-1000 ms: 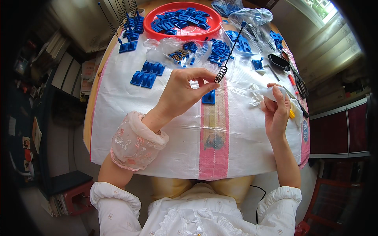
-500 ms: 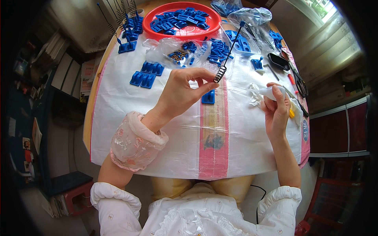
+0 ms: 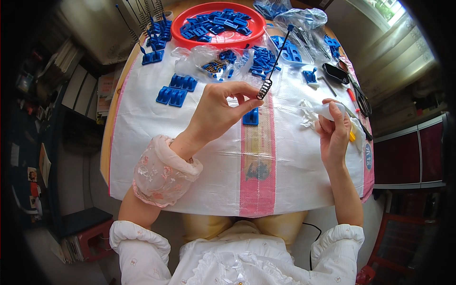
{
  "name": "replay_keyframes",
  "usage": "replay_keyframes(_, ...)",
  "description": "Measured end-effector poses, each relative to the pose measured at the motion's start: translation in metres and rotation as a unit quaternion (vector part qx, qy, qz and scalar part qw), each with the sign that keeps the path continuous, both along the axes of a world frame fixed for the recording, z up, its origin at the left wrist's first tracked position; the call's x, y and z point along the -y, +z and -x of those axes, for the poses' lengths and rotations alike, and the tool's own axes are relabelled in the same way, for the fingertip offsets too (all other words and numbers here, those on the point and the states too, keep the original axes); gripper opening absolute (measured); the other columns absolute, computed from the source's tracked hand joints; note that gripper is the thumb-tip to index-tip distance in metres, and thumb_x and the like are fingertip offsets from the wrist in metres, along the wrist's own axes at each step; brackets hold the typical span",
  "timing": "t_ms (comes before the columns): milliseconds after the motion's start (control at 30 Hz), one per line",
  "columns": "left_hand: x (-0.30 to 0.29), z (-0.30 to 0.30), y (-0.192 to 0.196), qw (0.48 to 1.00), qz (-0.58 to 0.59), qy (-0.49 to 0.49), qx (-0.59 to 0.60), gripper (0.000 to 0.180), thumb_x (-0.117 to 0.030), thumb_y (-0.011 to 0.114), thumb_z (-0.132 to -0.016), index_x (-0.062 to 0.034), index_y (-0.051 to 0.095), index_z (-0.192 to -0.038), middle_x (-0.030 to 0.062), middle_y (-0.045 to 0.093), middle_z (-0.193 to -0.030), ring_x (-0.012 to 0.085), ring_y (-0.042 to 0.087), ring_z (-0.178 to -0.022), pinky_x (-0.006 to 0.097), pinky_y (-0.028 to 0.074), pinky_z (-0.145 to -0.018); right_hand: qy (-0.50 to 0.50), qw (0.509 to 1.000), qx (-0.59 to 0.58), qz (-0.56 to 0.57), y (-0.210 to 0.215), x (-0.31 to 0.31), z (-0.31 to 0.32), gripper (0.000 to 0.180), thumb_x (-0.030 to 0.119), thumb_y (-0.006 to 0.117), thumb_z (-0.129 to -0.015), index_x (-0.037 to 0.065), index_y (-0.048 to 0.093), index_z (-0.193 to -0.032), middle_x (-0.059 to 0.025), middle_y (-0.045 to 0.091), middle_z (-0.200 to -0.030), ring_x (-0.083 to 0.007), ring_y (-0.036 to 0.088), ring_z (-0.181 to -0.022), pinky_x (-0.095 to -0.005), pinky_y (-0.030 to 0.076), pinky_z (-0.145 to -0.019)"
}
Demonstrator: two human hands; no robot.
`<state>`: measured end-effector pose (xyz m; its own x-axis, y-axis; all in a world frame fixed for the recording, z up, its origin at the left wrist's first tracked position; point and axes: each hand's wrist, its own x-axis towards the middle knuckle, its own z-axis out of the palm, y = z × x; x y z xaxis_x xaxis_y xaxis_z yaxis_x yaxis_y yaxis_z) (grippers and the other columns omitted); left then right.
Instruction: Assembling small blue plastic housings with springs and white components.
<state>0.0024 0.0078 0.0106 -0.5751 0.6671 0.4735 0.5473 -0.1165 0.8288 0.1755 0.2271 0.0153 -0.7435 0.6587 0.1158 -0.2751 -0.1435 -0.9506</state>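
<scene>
Between thumb and fingertips my left hand (image 3: 223, 109) pinches the lower end of a black coil spring (image 3: 265, 89). From the spring a thin black rod slants up to a blue tip (image 3: 290, 28). Just under those fingertips a blue plastic base (image 3: 251, 116) sits on the sheet, partly covered by the hand. My right hand (image 3: 335, 130) is closed round a small white squeeze bottle (image 3: 327, 111), whose thin nozzle points left toward the spring, apart from it. A crumpled white tissue (image 3: 308, 114) lies beside that bottle.
A red round tray (image 3: 176, 35) of blue parts stands at the back. Blue bases (image 3: 176, 90) lie left, spring-topped assemblies (image 3: 153, 57) far left. Small blue pieces (image 3: 265, 61) and plastic bags (image 3: 187, 59) are mid-table. Scissors (image 3: 363, 102) and a black tray (image 3: 335, 73) lie right.
</scene>
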Motion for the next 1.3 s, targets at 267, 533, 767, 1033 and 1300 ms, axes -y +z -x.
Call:
replay_keyframes(267,-0.001,0.000,-0.001,1.000,-0.002,-0.001,-0.006,0.015,-0.007,0.081,-0.085,-0.0031,0.079,-0.099,0.0056,0.077,-0.090,0.0097,0.063,-0.071,0.025,0.052,-0.066,0.002,1.000,0.003,-0.003,-0.001,-0.001,0.000,0.025,0.026,0.066,-0.099,0.002,0.068,-0.105,0.0084,0.036,-0.061,-0.0015,0.026,-0.054,-0.0229,0.022,-0.049)
replay_keyframes(533,0.000,0.000,-0.002,1.000,-0.001,0.002,-0.005,0.014,-0.007,0.081,-0.085,-0.0033,0.079,-0.098,0.0056,0.078,-0.089,0.0096,0.063,-0.070,0.025,0.052,-0.066,0.005,1.000,0.003,-0.004,-0.001,0.001,0.000,0.025,0.027,0.066,-0.099,0.002,0.068,-0.104,0.0083,0.036,-0.061,-0.0014,0.026,-0.054,-0.0228,0.022,-0.049)
replay_keyframes(767,-0.001,0.000,0.000,1.000,-0.002,0.004,-0.008,0.013,-0.008,0.081,-0.085,-0.0031,0.079,-0.097,0.0053,0.077,-0.089,0.0095,0.063,-0.070,0.025,0.051,-0.065,0.009,1.000,-0.003,0.030,0.000,-0.003,-0.001,0.027,0.027,0.066,-0.099,0.001,0.066,-0.108,0.0088,0.033,-0.061,-0.0020,0.024,-0.053,-0.0237,0.021,-0.050)
replay_keyframes(1033,-0.001,0.000,-0.001,1.000,-0.004,0.002,0.001,0.013,-0.007,0.081,-0.084,-0.0027,0.079,-0.097,0.0052,0.077,-0.088,0.0096,0.063,-0.070,0.025,0.051,-0.066,-0.004,0.998,0.003,0.062,0.000,-0.010,-0.004,0.029,0.027,0.064,-0.099,0.001,0.064,-0.111,0.0088,0.031,-0.061,-0.0024,0.025,-0.054,-0.0244,0.021,-0.052)
replay_keyframes(1300,0.001,-0.001,0.000,1.000,0.010,0.001,0.006,0.017,-0.007,0.082,-0.084,-0.0031,0.078,-0.100,0.0042,0.077,-0.091,0.0092,0.063,-0.075,0.024,0.051,-0.070,-0.037,0.991,-0.061,0.115,0.003,-0.040,-0.008,0.031,0.028,0.063,-0.101,0.001,0.063,-0.115,0.0004,0.053,-0.070,-0.0058,0.042,-0.062,-0.0246,0.032,-0.057)
